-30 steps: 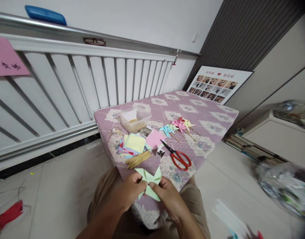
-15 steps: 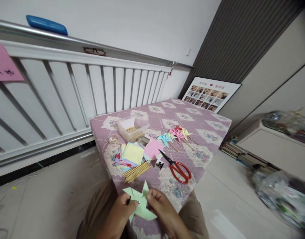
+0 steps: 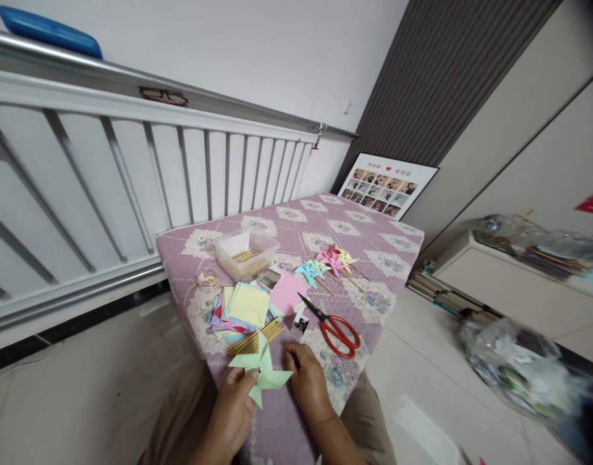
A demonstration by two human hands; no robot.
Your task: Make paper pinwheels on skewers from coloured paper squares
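Note:
A light green paper pinwheel (image 3: 269, 378) is pinched near its middle by my left hand (image 3: 238, 394), thumb in front, the other fingers behind it. A small dark pin head shows at its centre. My right hand (image 3: 309, 381) is just right of the pinwheel, apart from it, over the cloth, fingers curled in; I cannot make out whether anything is in them. Beyond the pinwheel lie several thin wooden sticks (image 3: 250, 342). A stack of coloured paper squares (image 3: 248, 305) is behind them. Red-handled scissors (image 3: 332, 328) rest to the right, by a small black-and-white item (image 3: 300, 323).
The table has a purple floral cloth (image 3: 342, 242). On it stand a clear plastic box (image 3: 245, 255) with sticks, a pink paper square (image 3: 287, 292) and several finished pinwheels (image 3: 325, 263). A radiator (image 3: 214, 168) runs along the left wall; plastic bags (image 3: 514, 361) lie at right.
My right hand has let go of the green pinwheel and moved a little away, fingers curled. My left hand still holds the pinwheel, now raised slightly. The view has shifted right.

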